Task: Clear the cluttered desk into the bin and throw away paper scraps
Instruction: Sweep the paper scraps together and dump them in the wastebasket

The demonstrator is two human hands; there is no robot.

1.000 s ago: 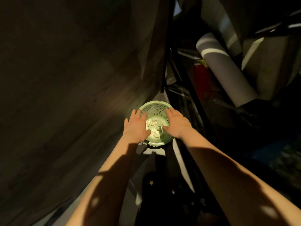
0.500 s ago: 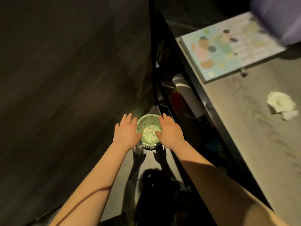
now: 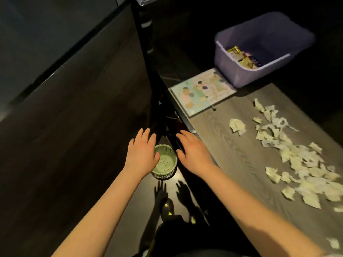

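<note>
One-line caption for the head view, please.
Left hand and right hand open above the green basket; paper scraps litter the desk.

Bare hands, dark star-marked garment [image 3: 168, 209]
The left hand [image 3: 142, 154] and right hand [image 3: 193, 152] are bare, and the arms run bare back from both wrists. Below the hands, the dark garment carries small yellow-green stars [image 3: 166, 205]; its kind is unclear.

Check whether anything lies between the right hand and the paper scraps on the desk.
Nothing visible does. Only bare desk separates the right hand from the paper scraps. The picture book and purple bin sit farther back, off that line. The left hand overlaps the green basket's left rim in this view.
</note>
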